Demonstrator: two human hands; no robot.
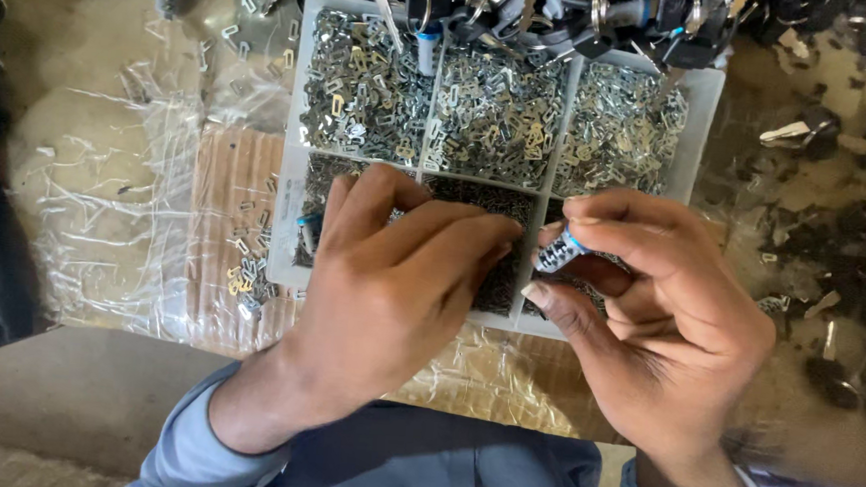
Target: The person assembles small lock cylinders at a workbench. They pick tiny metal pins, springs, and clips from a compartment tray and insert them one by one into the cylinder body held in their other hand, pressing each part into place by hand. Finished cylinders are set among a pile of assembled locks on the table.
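A white compartment tray holds several sections of small metal parts, silvery in the far row and darker in the near row. My right hand pinches a small silver cylinder with a blue band between thumb and fingers, over the tray's near right section. My left hand lies palm down over the near middle section, fingertips reaching toward the cylinder. Whether the left fingers hold a tiny part is hidden.
A heap of dark keys and lock cylinders lies beyond the tray. Crumpled clear plastic covers cardboard at the left, with loose metal bits on it. More dark parts are scattered at the right.
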